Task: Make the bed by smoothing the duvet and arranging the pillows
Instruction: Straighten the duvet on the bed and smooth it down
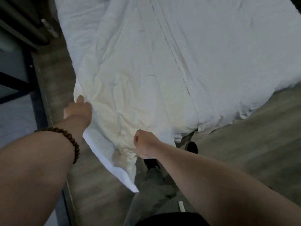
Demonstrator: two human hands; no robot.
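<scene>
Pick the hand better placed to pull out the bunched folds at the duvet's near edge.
Right, probably. The right hand grips the duvet exactly where it bunches at the near edge; the left hand holds the side edge farther up, away from those folds.

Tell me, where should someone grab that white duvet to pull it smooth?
Grip the duvet along its near hem, approaching from this end, as the left hand and right hand do. That edge hangs loose, and the creases run lengthwise away from it.
</scene>
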